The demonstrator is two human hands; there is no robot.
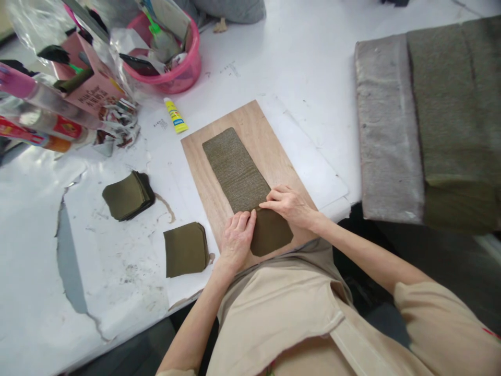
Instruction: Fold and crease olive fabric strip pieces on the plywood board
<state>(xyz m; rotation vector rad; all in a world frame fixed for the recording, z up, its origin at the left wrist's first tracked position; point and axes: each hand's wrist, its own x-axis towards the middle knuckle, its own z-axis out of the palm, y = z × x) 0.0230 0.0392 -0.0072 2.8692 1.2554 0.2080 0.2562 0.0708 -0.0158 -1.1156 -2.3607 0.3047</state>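
A long olive knit strip [237, 167] lies lengthwise on a thin wooden board [270, 141] in front of me. At its near end sits a smooth, dark olive patch [271, 234] with cut-off corners, meeting or slightly overlapping the strip. My left hand [237, 235] grips the patch's left upper corner, thumb at the seam and fingers together. My right hand [288, 204] has its fingers curled, thumb and fingertips pinching the patch's upper edge at the right of the seam. Whether the two pieces are fixed together is hidden by my fingers.
Two stacks of olive patches, a nearer stack [185, 250] and a farther stack [127, 197], are left of the board. A yellow glue tube [176, 116], a pink basket [191, 68] and bottles [50, 104] stand beyond. Folded olive fabric [450, 104] lies at right.
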